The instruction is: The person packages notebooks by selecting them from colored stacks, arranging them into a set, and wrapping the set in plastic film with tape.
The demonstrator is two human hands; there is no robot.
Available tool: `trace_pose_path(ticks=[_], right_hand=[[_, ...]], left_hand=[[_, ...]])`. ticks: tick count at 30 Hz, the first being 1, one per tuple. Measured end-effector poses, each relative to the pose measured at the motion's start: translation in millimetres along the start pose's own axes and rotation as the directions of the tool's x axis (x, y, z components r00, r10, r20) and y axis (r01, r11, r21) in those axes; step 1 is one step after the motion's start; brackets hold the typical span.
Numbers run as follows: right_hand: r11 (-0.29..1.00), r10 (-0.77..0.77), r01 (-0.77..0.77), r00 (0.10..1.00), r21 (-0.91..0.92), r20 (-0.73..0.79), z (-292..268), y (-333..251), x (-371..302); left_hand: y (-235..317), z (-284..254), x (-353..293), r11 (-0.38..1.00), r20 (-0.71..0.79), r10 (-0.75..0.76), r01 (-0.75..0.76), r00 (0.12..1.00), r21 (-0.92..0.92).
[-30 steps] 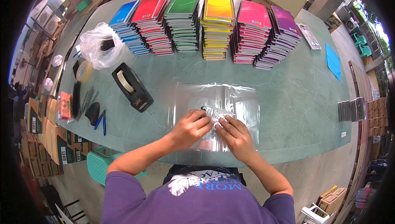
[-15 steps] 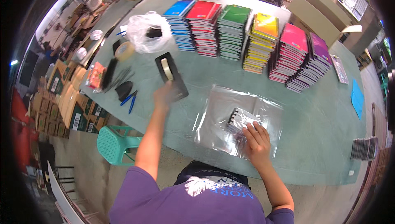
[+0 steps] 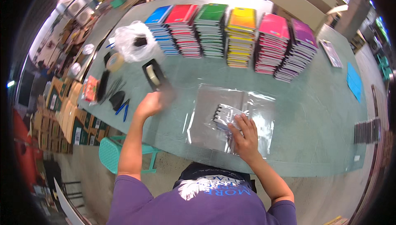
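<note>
My left hand (image 3: 149,104) is at the near end of a black tape dispenser (image 3: 149,82), which carries a roll of tape. Its fingers look curled together, but blur hides the tips and anything between them. On the table, my right hand (image 3: 246,137) lies with fingers stretched out over a small spiral-bound notebook (image 3: 225,114) with a pale cover. The notebook rests on a clear plastic bag (image 3: 202,113) spread flat, or within it; glare leaves this unclear.
Stacks of blue, red, green, yellow (image 3: 241,18), pink and purple notebooks line the far side. An open carton (image 3: 295,2) stands behind them. At left lie a white plastic bag (image 3: 134,43), a tape roll (image 3: 115,62) and blue-handled pliers (image 3: 123,108). A green stool (image 3: 111,155) stands below.
The whole view has shifted, so things on the table appear farther left. My left hand has drawn slightly nearer to me along the dispenser. My right hand stays over the notebook.
</note>
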State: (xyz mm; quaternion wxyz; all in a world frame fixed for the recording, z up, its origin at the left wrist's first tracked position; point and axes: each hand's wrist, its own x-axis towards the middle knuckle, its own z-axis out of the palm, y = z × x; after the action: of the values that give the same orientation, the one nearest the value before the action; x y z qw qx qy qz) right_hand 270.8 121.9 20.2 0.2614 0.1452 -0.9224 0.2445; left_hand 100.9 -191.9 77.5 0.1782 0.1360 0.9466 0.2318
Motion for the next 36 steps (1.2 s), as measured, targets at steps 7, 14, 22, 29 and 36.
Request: trace_pose_path(ticks=[7, 14, 22, 29, 36], right_hand=[[0.999, 0.013, -0.013, 1.000, 0.035, -0.025, 1.2, 4.5, -3.4], [0.974, 0.118, -0.075, 0.973, 0.214, -0.197, 12.6, 2.8, -6.7], [0.995, 0.100, -0.094, 0.980, 0.045, -0.174, -16.9, 0.3, -9.2], [0.973, 0.229, -0.195, 0.873, -0.124, 0.431, 1.9, -19.9, 81.1], [0.817, 0.157, -0.252, 0.963, 0.519, 0.221, -55.6, 38.9, 56.3]], left_hand=[[168.3, 41.6, 44.3, 0.785, 0.480, 0.619, -0.463, 0.622, -0.413], [167.2, 56.6, 49.6, 0.783, 0.531, 0.558, -0.616, 0.638, -0.083], [123.5, 35.5, 20.5, 0.844, 0.188, 0.494, -0.520, 0.849, 0.132], [115.8, 185.4, -55.3, 0.741, 0.754, 0.596, 0.174, 0.275, -0.649], [108.7, 165.2, -3.6, 0.072, 0.047, 0.443, 0.016, 0.895, -0.997]])
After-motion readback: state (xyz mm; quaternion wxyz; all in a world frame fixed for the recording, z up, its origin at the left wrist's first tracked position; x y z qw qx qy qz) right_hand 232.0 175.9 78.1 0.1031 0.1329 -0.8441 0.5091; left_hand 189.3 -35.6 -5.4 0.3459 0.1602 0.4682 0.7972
